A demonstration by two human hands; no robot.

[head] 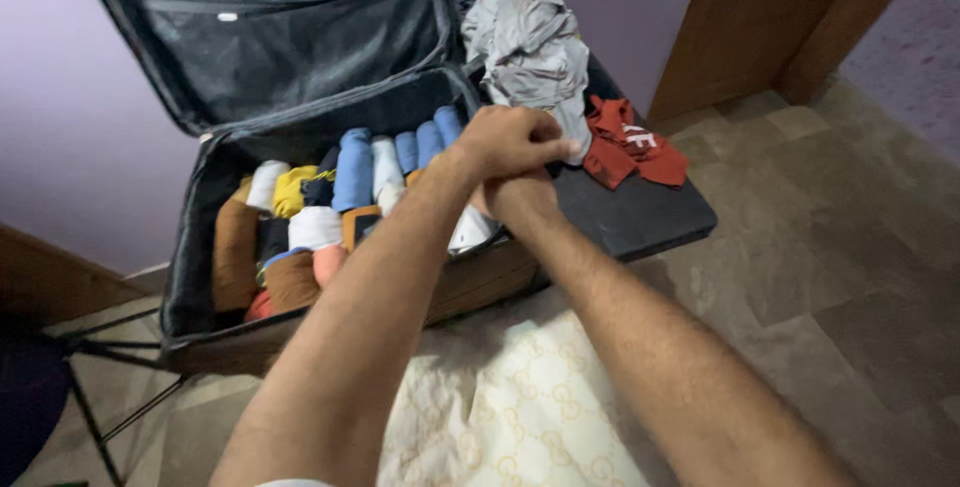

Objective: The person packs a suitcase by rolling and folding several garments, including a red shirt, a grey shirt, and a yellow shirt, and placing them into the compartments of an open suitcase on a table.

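My left hand [508, 140] is closed as a fist at the right edge of an open dark suitcase [190, 277]. Its fingertips pinch the lower end of a crumpled grey garment [530, 47] that hangs from a pile behind it. My right hand [520, 197] lies just under the left one and is mostly hidden by it, so I cannot see its fingers. A white piece of cloth [472, 232] shows below my wrists at the suitcase rim. Several rolled clothes fill the case, among them a blue roll [352, 169], a white roll [315, 227] and a brown roll [235, 247].
A red garment [632, 145] lies on a flat dark surface [640, 215] right of the case. The suitcase lid [280, 27] leans on a lilac wall. A cream patterned cloth [520, 407] lies below my arms. Thin black stand legs [90, 417] are at left, a wooden door frame [760, 17] at right.
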